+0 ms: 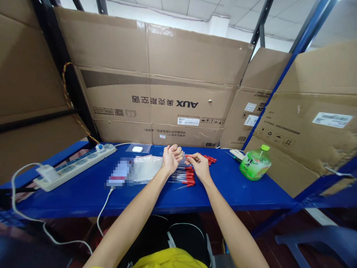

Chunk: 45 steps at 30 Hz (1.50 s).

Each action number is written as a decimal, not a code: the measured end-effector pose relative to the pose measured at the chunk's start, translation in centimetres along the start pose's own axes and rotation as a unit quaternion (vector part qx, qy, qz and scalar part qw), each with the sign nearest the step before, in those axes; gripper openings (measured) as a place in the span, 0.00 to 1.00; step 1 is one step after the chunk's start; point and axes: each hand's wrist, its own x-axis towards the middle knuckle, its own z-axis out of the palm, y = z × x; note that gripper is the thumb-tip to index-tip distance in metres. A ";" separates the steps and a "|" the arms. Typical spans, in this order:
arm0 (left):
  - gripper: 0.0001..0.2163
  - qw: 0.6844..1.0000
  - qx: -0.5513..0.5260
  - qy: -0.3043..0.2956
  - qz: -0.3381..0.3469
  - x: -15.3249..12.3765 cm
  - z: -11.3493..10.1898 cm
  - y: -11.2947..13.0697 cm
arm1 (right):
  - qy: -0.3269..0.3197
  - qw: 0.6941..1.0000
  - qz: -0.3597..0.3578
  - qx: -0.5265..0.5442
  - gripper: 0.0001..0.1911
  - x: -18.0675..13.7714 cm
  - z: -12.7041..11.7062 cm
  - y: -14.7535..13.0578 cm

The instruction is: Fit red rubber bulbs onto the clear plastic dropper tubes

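Palm up over the middle of the table, my left hand [172, 158] has its fingers curled in; small clear bits show at its fingertips, but what it holds is unclear. Just to its right, my right hand [199, 164] pinches the red end of a dropper [186, 156] between thumb and fingers. Beneath and between both hands lies a row of thin clear droppers [182, 176] with red bulb ends pointing right. More red bulbs [210, 159] are piled behind my right hand. Left of the row are clear plastic bags [147, 169], stacked flat.
A blurred phone [120, 173] on a charging cable lies left of the bags. Behind it are a white earbud case [137, 149] and a power strip [79, 163]. A green drink bottle [255, 163] stands at right. Cardboard sheets [167, 82] wall the blue table [228, 197].
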 end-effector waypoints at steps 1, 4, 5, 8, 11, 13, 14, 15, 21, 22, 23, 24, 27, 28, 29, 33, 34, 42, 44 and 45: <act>0.15 1.000 0.001 0.001 0.002 0.0 0.0 0.0 | 0.001 1.000 -0.001 -0.002 0.16 0.0 0.0 0.0; 0.15 1.000 0.011 -0.005 0.013 0.0 -0.1 -0.2 | 0.002 1.000 -0.004 -0.002 0.16 -0.1 0.1 -0.1; 0.16 1.000 0.014 -0.008 0.017 0.0 -0.1 -0.2 | 0.002 1.000 -0.006 -0.001 0.17 -0.1 0.1 -0.1; 0.16 1.000 0.016 -0.004 0.016 0.0 -0.1 -0.3 | 0.006 1.000 -0.008 -0.002 0.17 -0.1 0.1 -0.2; 0.16 0.999 0.026 0.017 0.014 0.0 0.0 -0.4 | 0.004 1.000 -0.005 -0.011 0.17 -0.1 0.0 -0.1; 0.17 0.999 0.034 0.027 0.015 0.0 0.0 -0.4 | -0.001 1.000 -0.002 -0.018 0.17 -0.1 0.0 -0.1; 0.17 0.999 0.037 0.031 0.014 0.0 0.0 -0.4 | -0.002 1.000 -0.002 -0.021 0.18 -0.2 -0.1 -0.1; 0.17 0.999 0.038 0.034 0.011 0.0 0.0 -0.4 | 0.000 1.000 -0.002 -0.022 0.18 -0.2 -0.1 -0.1; 0.17 0.998 0.045 0.033 -0.002 -0.1 0.1 -0.7 | -0.002 1.000 -0.005 -0.019 0.18 -0.1 -0.1 -0.1; 0.17 0.999 0.044 0.027 -0.001 -0.1 0.0 -0.7 | -0.004 1.000 -0.006 -0.020 0.18 -0.2 0.0 0.0; 0.17 0.999 0.042 0.020 0.000 -0.1 0.0 -0.8 | -0.005 1.000 -0.007 -0.022 0.17 -0.2 0.0 0.0; 0.16 0.999 0.041 0.014 0.000 0.0 -0.1 -0.9 | -0.005 1.000 -0.009 -0.026 0.17 -0.2 0.0 0.0; 0.16 0.999 0.039 0.001 -0.003 0.0 -0.3 -1.0 | -0.001 0.999 -0.019 -0.036 0.15 -0.3 0.0 0.1; 0.15 0.999 0.041 -0.004 -0.005 0.0 -0.3 -1.0 | 0.002 0.999 -0.023 -0.037 0.14 -0.3 0.1 0.1; 0.15 0.999 0.045 -0.007 -0.006 0.0 -0.4 -0.9 | 0.003 0.999 -0.026 -0.038 0.14 -0.3 0.1 0.1; 0.15 0.998 0.064 0.001 -0.005 0.1 -0.4 -0.8 | -0.001 0.998 -0.034 -0.046 0.14 -0.2 0.0 0.4; 0.15 0.997 0.071 0.006 -0.005 0.2 -0.4 -0.7 | 0.001 0.998 -0.035 -0.049 0.14 -0.1 -0.1 0.5; 0.09 0.840 0.478 0.222 0.126 1.2 -3.0 0.8 | -0.012 0.977 -0.065 -0.203 0.14 0.8 -2.8 0.6; 0.07 0.735 0.617 0.238 0.151 1.2 -3.8 1.7 | -0.036 0.967 -0.061 -0.245 0.14 0.9 -3.4 0.6; 0.06 0.697 0.668 0.213 0.149 1.2 -4.2 2.1 | -0.056 0.963 -0.050 -0.259 0.13 0.8 -3.6 0.6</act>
